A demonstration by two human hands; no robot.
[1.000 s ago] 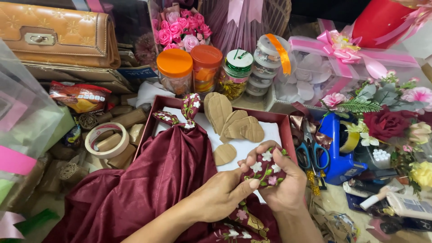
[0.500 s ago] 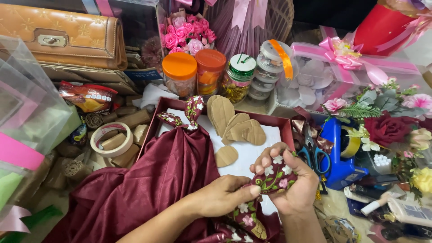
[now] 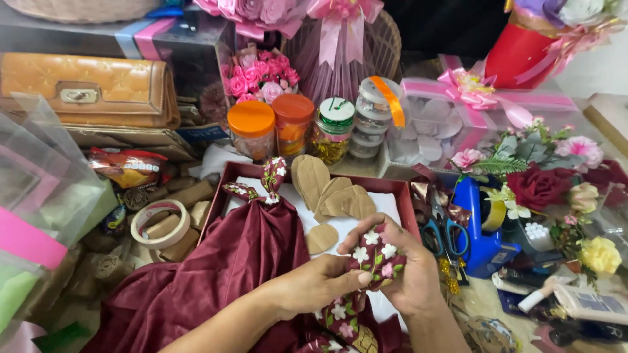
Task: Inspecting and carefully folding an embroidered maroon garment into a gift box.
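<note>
over maroon cloth (image 3: 216, 274), both hands' grip on floral fabric (image 3: 376, 256)

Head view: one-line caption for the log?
Both hands, left and right, fold floral cloth over a maroon fabric in a red box.

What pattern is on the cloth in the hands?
Maroon floral cloth, white and pink flowers, head view.

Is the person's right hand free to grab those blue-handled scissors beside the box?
Probably not right away: the right hand is wrapped around the floral fabric. The scissors lie uncovered just beside it.
</note>
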